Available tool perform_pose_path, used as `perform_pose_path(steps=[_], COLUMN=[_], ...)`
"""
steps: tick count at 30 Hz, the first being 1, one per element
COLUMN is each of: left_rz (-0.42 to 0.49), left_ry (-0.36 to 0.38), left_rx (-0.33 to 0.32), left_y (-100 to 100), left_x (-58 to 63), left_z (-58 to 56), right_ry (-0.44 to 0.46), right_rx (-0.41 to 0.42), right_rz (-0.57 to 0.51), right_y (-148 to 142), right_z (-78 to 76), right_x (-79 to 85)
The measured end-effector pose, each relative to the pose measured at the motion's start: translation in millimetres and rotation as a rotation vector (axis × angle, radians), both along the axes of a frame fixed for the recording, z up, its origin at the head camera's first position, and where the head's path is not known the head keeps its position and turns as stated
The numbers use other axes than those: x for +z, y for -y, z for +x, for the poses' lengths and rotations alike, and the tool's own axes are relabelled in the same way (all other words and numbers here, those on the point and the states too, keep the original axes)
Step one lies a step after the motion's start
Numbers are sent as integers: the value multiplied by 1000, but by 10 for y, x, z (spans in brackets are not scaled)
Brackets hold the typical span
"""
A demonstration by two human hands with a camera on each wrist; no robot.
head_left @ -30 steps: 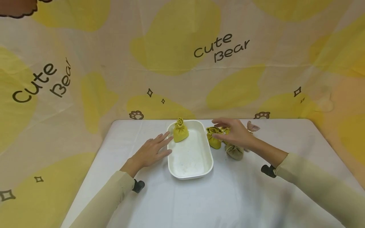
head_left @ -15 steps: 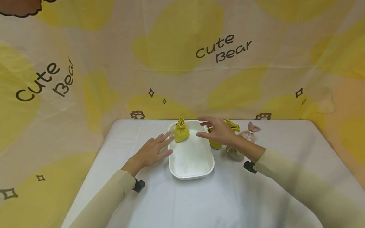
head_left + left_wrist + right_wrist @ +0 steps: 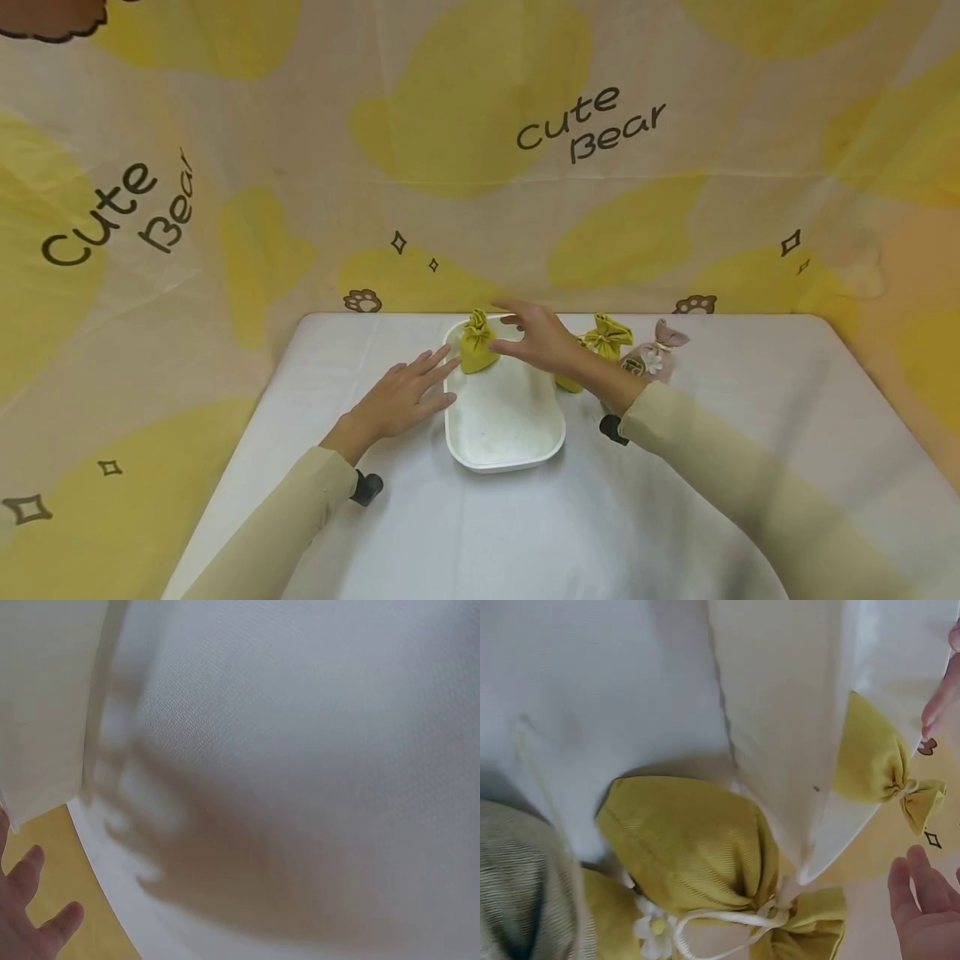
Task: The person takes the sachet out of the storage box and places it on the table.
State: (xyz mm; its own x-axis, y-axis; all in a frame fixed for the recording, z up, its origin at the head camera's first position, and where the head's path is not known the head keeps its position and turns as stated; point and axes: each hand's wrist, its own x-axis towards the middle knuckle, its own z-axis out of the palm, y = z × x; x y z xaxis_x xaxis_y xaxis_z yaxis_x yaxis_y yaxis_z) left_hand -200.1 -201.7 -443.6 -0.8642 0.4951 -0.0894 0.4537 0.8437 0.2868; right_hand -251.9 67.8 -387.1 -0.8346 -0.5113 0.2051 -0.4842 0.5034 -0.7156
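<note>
A small yellow drawstring pouch (image 3: 477, 354) rests against the far left side of the white tray (image 3: 504, 429). Over the tray, my right hand (image 3: 543, 340) has its thumb and fingers spread beside that pouch, the thumb overlapping its right edge. In the right wrist view, the right fingers (image 3: 919, 877) show apart from the pouch's gathered neck, with nothing between them. At the tray's left rim, my left hand (image 3: 397, 400) lies with straight, splayed fingers, its fingertips right at the rim.
Right of the tray sit more pouches: a yellow one (image 3: 690, 844) close to its wall, another yellow one (image 3: 606, 337) with a flower, a grey-green one (image 3: 525, 877) and a pink one (image 3: 658, 358). A patterned cloth (image 3: 480, 125) hangs behind the white table (image 3: 480, 542).
My right hand has moved left, from above the pouches beside the tray to the yellow pouch in it. My left hand and the tray stay in place.
</note>
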Motion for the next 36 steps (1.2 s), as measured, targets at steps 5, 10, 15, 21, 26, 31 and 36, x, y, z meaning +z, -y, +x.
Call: perform_pose_path(steps=[5,10,15,21,26,31,36], left_rz=[3,5,3,-1,2,5,10], left_ry=[7,-2,-14,2,4,9,7], left_rx=[3,-5,-1,-5,-8,-3,1], left_y=[1,13,20,20,17,19,23], left_x=[16,-1,-8,-17,-17,-22,-25], left_z=[9,9,-1,-5,-7,-6,-10], right_ry=[26,47,16,28,54,75,55], right_rx=[54,79,60,40,18,10,-4], right_rz=[16,36,73,131,159,169,171], right_y=[130,240,318,375,412,445,465], right_z=[-53,-70,-96,-146,-189,-216,-217], right_x=[-30,-86,-95,-105,-119,-126,-119])
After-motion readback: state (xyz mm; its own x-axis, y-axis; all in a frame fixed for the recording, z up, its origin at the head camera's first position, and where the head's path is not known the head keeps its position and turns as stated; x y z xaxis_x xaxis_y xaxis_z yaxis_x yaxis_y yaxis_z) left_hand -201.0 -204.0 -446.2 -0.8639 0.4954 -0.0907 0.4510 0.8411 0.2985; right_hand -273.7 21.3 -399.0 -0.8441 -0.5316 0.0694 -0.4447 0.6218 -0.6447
